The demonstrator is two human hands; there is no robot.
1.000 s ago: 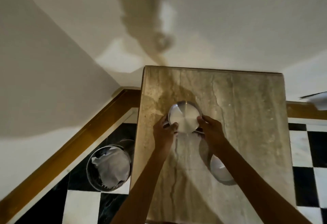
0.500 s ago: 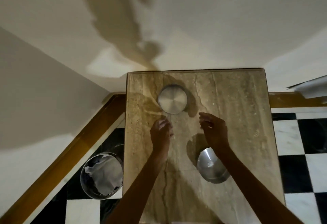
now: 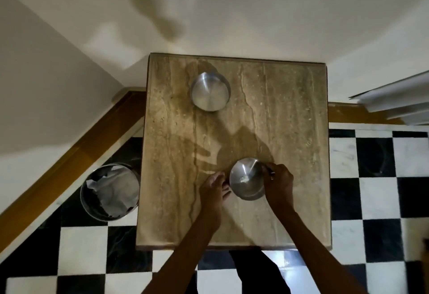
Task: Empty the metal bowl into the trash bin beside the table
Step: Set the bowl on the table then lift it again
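Observation:
Two metal bowls stand on the marble table [image 3: 290,112]. The near metal bowl [image 3: 246,179] holds a small white scrap at its bottom. My right hand [image 3: 278,183] grips that bowl's right rim, fingers curled over the edge. My left hand [image 3: 214,188] is at the bowl's left side with its fingers apart; whether they touch the wall I cannot tell. The far metal bowl [image 3: 210,91] sits alone near the table's back left and looks empty. The round metal trash bin [image 3: 92,203] stands on the floor left of the table, with crumpled white paper inside.
The table stands against a white wall, with a wooden skirting board [image 3: 69,154] running along the left. The floor [image 3: 376,201] has black and white tiles. A white slatted object [image 3: 394,99] juts in at the right.
Both hands left the far bowl on the table and drew back to the near bowl. My right hand has taken its rim, and my left has come up beside it.

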